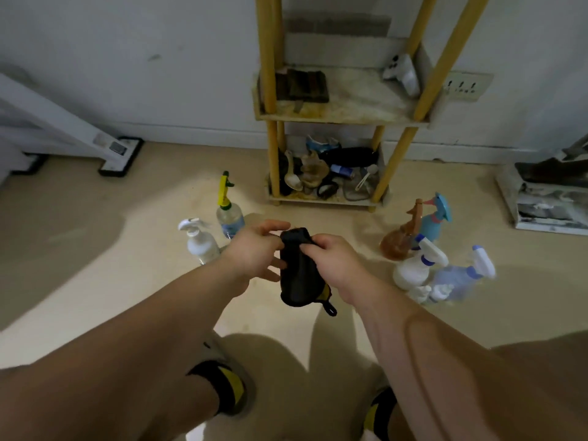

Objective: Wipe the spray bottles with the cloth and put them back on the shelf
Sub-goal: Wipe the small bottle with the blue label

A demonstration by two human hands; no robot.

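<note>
A smooth beige floor (95, 265) runs to a white wall, where a tall shelf unit with round yellow posts and stained pale boards (337, 117) stands. Its middle board carries a dark block and a white object, and its lowest board is heaped with small clutter. In front of it both bare forearms reach forward and meet at a dark, almost black cloth (296, 268). The cloth is a soft folded bundle hanging lengthwise above the floor, with a yellow patch and a small black loop at its lower end. The left hand (254, 253) pinches the cloth's upper corner between thumb and curled fingers, and the right hand (334, 259) grips its right edge with fingers curled tight. The spray bottles stand on the floor in two groups, none on the shelf. To the right are a round amber-brown bottle (397, 243), a light blue bottle (436, 221) just behind it, a white bottle with a blue-and-white trigger (413, 272) and a blurred translucent lilac bottle (458, 280). To the left are a white opaque bottle with a white trigger (199, 241) and a clear plastic bottle with a yellow-and-green sprayer (229, 218).
</note>
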